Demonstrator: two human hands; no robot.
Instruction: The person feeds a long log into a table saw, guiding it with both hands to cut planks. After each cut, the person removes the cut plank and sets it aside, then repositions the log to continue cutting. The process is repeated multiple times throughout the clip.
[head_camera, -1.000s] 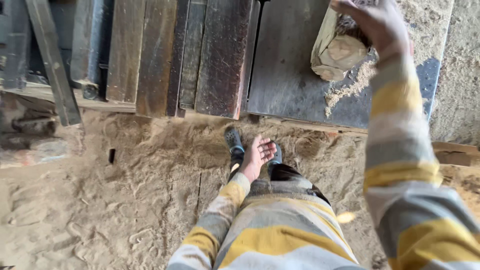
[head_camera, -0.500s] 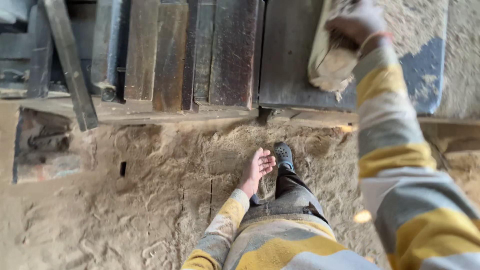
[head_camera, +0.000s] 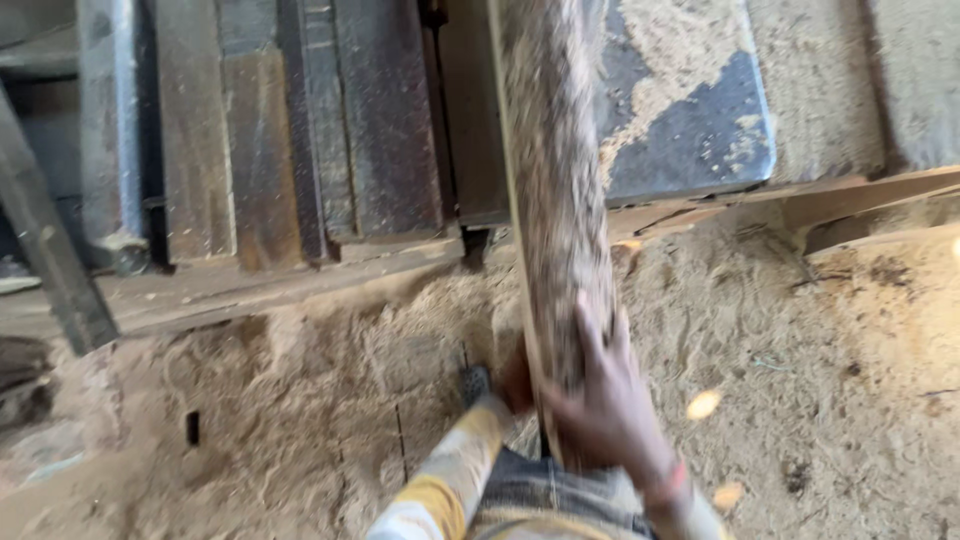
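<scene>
My right hand (head_camera: 605, 400) is wrapped around the near end of a long rough slab (head_camera: 555, 190), fingers (head_camera: 592, 335) spread up along its bark face and closed firmly on it. The slab runs from my hand away toward the top of the view, blurred, crossing over the edge of the dark steel table (head_camera: 690, 130), which is dusted with sawdust. My left hand (head_camera: 515, 380) is just behind the slab at its near end, mostly hidden by it, so I cannot tell whether it grips the wood or only rests against it; my striped yellow-and-grey sleeve (head_camera: 450, 480) leads up to it. The slab's near end hangs above the sawdust floor (head_camera: 330, 390), close in front of my body. To the left of the slab a row of dark weathered planks (head_camera: 300, 140) lies side by side, their ends resting on a lighter beam (head_camera: 260, 285) that runs across the view. A grey slanted bar (head_camera: 50, 260) crosses the far left edge. Beyond the table on the right, more pale boards (head_camera: 860, 205) lie at the edge of the sawdust, and a few bright chips (head_camera: 703, 404) sit on the floor near my right wrist.
</scene>
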